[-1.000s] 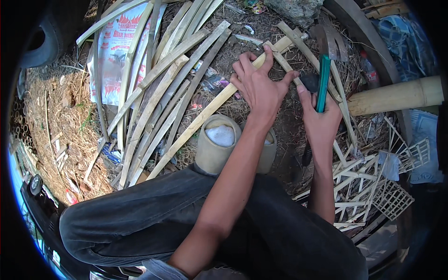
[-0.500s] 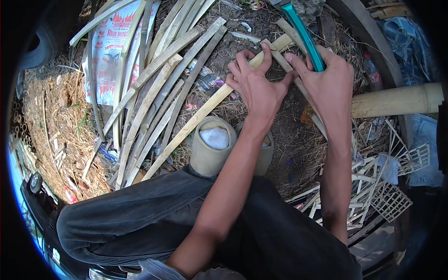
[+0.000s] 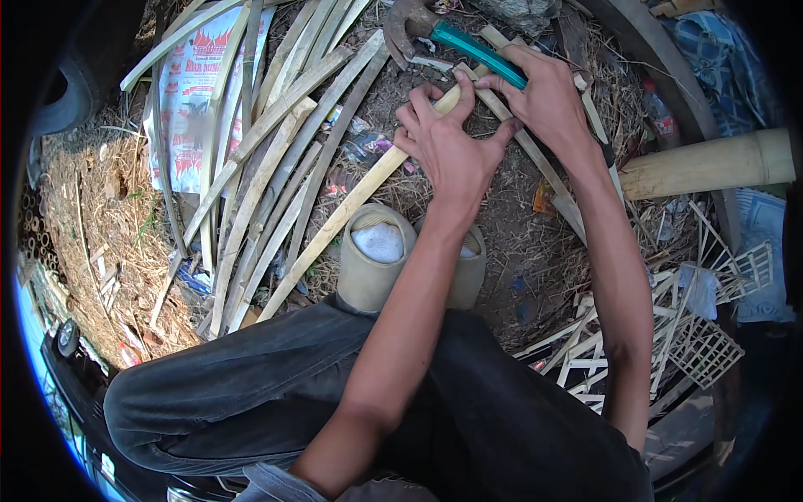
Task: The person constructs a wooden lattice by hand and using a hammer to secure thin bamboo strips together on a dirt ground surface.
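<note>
A long pale bamboo strip (image 3: 348,203) runs from beside my knee up to my left hand (image 3: 452,151), whose fingers are closed around its far end. There it meets a second bamboo strip (image 3: 542,161), which slants down to the right and touches the left thumb. My right hand (image 3: 548,96) grips a claw hammer (image 3: 478,52) by its teal handle. Its dark, worn head points to the left, above the joint of the strips. The right hand's fingertips are close to that joint, and whether they touch a strip or a nail I cannot tell.
Many split bamboo strips (image 3: 276,142) lie at the left, partly over a printed white sack (image 3: 188,100). A thick bamboo pole (image 3: 707,165) comes in at the right, above a lattice of thin strips (image 3: 704,350). My shoes (image 3: 376,259) stand between my hands and knees.
My right hand has moved left and the hammer has tilted over to the left, bringing its head into view. My left hand still holds the strip at nearly the same place.
</note>
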Tool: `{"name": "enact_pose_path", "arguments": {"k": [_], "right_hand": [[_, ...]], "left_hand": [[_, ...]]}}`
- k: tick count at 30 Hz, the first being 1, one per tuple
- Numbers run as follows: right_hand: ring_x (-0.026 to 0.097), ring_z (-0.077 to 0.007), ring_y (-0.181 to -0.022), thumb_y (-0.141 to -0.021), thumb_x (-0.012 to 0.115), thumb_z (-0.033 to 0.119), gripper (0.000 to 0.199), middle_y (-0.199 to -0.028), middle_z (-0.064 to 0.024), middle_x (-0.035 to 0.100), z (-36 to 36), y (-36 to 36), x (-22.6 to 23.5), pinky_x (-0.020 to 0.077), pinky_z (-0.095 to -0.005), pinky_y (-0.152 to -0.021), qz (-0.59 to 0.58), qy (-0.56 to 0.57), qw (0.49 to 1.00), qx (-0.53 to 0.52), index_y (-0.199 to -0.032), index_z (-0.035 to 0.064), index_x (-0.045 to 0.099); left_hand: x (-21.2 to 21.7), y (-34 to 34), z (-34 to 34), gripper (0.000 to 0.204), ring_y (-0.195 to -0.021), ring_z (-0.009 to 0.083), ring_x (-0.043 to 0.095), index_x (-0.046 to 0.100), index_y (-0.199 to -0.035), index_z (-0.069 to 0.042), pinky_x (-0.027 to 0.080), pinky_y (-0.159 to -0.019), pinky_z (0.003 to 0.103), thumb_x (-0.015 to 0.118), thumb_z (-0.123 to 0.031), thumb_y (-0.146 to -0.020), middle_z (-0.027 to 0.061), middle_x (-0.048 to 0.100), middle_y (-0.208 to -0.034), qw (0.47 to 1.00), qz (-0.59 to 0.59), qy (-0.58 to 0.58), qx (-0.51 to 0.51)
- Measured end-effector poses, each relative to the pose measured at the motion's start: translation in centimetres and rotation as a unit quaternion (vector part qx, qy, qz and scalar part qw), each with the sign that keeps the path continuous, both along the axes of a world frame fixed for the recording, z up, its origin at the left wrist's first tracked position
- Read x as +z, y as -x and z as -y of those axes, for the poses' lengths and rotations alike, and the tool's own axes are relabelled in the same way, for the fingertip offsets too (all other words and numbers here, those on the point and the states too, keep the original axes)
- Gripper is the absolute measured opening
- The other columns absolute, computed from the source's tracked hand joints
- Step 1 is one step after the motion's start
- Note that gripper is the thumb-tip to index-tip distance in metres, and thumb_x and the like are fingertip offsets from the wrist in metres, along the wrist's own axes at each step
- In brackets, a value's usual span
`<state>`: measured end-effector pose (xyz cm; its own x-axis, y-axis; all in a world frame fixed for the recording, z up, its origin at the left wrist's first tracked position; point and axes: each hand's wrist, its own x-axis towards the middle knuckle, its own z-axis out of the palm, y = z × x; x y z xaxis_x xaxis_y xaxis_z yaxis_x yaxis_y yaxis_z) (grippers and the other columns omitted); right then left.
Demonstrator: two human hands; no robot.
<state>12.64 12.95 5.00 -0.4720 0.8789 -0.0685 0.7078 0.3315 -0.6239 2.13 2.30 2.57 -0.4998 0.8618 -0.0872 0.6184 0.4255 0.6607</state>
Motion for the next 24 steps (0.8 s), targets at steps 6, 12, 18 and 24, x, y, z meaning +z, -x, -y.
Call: {"name": "enact_pose_path", "arguments": {"k": [6,12,18,24], "right_hand": [[0.068,-0.0421,-0.088,-0.082,0.083,0.025,0.031,-0.092,-0.0194,0.07,-0.8,-0.1,-1.1,0.0534,-0.0482,-0.076,0.003,-0.032,0.999,0.027,-0.1,0.0024,0.072],[0.072,-0.0372,-0.077,-0.08,0.087,0.031,0.039,-0.08,-0.0193,0.07,-0.6,0.7,0.6,0.0547,-0.0465,-0.072,0.041,0.047,0.998,-0.033,-0.1,0.0005,0.073],[0.062,-0.0122,-0.065,-0.079,0.091,0.032,0.04,-0.074,-0.0113,0.071,1.2,-0.7,0.2,0.0488,-0.0322,-0.061,0.03,0.137,0.984,-0.109,-0.099,0.0012,0.075],[0.068,-0.025,-0.07,-0.08,0.089,0.037,0.044,-0.075,-0.0145,0.072,1.8,0.0,1.2,0.0534,-0.039,-0.069,0.053,0.128,0.98,-0.145,-0.102,0.0011,0.075]], "left_hand": [[0.1,0.1,-0.1,0.079,-0.118,0.0343,0.041,0.073,-0.129,-0.018,0.03,-0.099,0.053,0.095,-0.049,-0.061,0.0134,0.047,-0.121,1.0,0.002,-0.004,-0.009],[0.2,0.3,-0.1,0.081,-0.118,0.0341,0.042,0.072,-0.131,-0.015,0.031,-0.099,0.053,0.095,-0.05,-0.061,0.0141,0.048,-0.121,1.0,0.0,-0.001,-0.013],[0.3,0.4,0.5,0.092,-0.12,0.0337,0.044,0.063,-0.142,-0.014,0.032,-0.1,0.051,0.096,-0.043,-0.06,0.015,0.049,-0.123,1.0,0.019,-0.007,-0.016],[0.4,0.5,0.0,0.104,-0.121,0.0348,0.044,0.054,-0.149,-0.009,0.031,-0.101,0.054,0.096,-0.036,-0.058,0.0148,0.05,-0.123,1.0,0.023,0.009,-0.007]]}}
